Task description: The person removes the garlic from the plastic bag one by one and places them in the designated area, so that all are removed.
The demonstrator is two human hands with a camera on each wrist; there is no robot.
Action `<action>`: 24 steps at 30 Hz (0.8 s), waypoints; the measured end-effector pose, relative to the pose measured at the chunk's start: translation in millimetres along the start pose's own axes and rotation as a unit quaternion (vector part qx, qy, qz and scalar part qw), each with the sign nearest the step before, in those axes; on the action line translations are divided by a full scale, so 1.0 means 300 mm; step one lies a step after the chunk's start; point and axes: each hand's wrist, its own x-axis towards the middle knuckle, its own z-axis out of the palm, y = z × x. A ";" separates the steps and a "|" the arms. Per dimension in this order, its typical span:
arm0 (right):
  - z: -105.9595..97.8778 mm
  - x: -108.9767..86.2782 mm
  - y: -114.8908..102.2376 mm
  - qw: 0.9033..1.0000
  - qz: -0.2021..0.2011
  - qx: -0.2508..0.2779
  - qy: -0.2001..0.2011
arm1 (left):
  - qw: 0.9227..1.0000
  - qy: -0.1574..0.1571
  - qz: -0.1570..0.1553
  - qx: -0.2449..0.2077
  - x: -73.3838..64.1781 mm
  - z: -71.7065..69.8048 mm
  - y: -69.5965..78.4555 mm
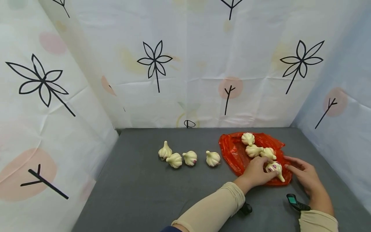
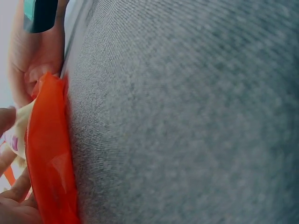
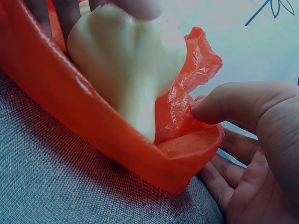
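A red plastic bag (image 1: 232,154) lies spread on the table at the right, with several garlic bulbs on it. Among them, a purple-flecked garlic bulb (image 1: 274,167) sits near the bag's front edge. My left hand (image 1: 255,174) holds this bulb between thumb and fingers. At the bag's right edge, my right hand (image 1: 308,175) pinches the plastic. Seen from the right wrist, its thumb presses the red bag (image 3: 187,158) while the other fingers are behind the edge. The left wrist view shows only a sliver of the bulb (image 2: 21,126) behind the raised red rim.
To the left of the bag, several garlic bulbs (image 1: 190,158) lie in a loose row on the dark grey table (image 1: 139,193). White cloth walls (image 1: 185,64) with plant drawings enclose the back and sides. A dark band with a green patch (image 1: 297,202) is on the right wrist.
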 end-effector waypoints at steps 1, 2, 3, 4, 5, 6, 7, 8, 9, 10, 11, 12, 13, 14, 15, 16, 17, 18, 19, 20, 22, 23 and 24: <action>0.001 0.001 -0.002 1.000 0.001 0.003 -0.001 | 1.000 0.000 0.001 0.001 0.000 0.000 -0.002; 0.001 0.002 -0.003 1.000 0.002 0.005 -0.001 | 1.000 -0.001 0.001 0.000 -0.001 0.000 -0.005; 0.002 0.003 -0.005 1.000 0.005 0.005 -0.002 | 1.000 -0.001 0.002 0.001 -0.001 -0.001 -0.007; 0.002 0.004 -0.005 1.000 0.007 0.005 -0.003 | 1.000 0.000 0.003 0.001 -0.002 -0.003 -0.009; 0.002 0.005 -0.005 1.000 0.010 0.004 -0.005 | 1.000 0.001 0.004 0.000 -0.003 -0.004 -0.010; 0.003 0.006 -0.005 1.000 0.012 0.003 -0.007 | 1.000 0.002 0.005 -0.001 -0.005 -0.007 -0.010; 0.003 0.007 -0.005 1.000 0.011 0.003 -0.007 | 1.000 0.003 0.007 0.000 -0.006 -0.011 -0.010; 0.003 0.009 -0.004 1.000 0.010 0.004 -0.007 | 1.000 0.005 0.009 0.000 -0.008 -0.015 -0.009; 0.003 0.010 -0.004 1.000 0.008 0.005 -0.007 | 1.000 0.006 0.011 0.000 -0.010 -0.019 -0.008; 0.002 0.011 -0.003 1.000 0.006 0.006 -0.007 | 1.000 0.005 0.014 0.001 -0.012 -0.023 -0.007; 0.002 0.012 -0.002 1.000 0.005 0.007 -0.007 | 1.000 0.005 0.016 0.001 -0.014 -0.026 -0.005; 0.002 0.013 -0.002 1.000 0.004 0.008 -0.007 | 1.000 0.004 0.019 0.002 -0.016 -0.031 -0.003; 0.001 0.013 0.000 1.000 0.003 0.008 -0.007 | 1.000 0.003 0.021 0.002 -0.018 -0.034 -0.002; 0.001 0.012 0.001 1.000 0.003 0.007 -0.008 | 1.000 0.003 0.024 0.001 -0.021 -0.038 -0.001; 0.001 0.012 0.002 1.000 0.001 0.006 -0.008 | 1.000 0.001 0.027 0.000 -0.023 -0.041 0.000; 0.000 0.011 0.004 1.000 0.001 0.006 -0.009 | 1.000 0.000 0.029 0.000 -0.024 -0.043 0.000; 0.000 0.011 0.005 1.000 0.001 0.007 -0.010 | 1.000 0.001 0.031 -0.003 -0.026 -0.046 0.001; -0.001 0.010 0.007 1.000 -0.001 0.008 -0.010 | 0.999 0.001 0.033 -0.004 -0.028 -0.049 0.001; -0.001 0.010 0.008 1.000 -0.002 0.009 -0.010 | 0.999 0.003 0.036 -0.003 -0.030 -0.052 0.001; -0.001 0.009 0.008 1.000 -0.003 0.010 -0.010 | 0.999 0.005 0.040 -0.003 -0.031 -0.055 0.001; -0.001 0.009 0.010 1.000 -0.004 0.011 -0.008 | 0.999 0.009 0.046 -0.010 -0.035 -0.062 -0.001; -0.001 0.009 0.010 1.000 -0.005 0.009 -0.007 | 0.999 0.011 0.049 -0.017 -0.037 -0.068 -0.001; -0.001 0.009 0.010 1.000 -0.004 0.008 -0.006 | 0.998 0.014 0.051 -0.022 -0.040 -0.073 -0.002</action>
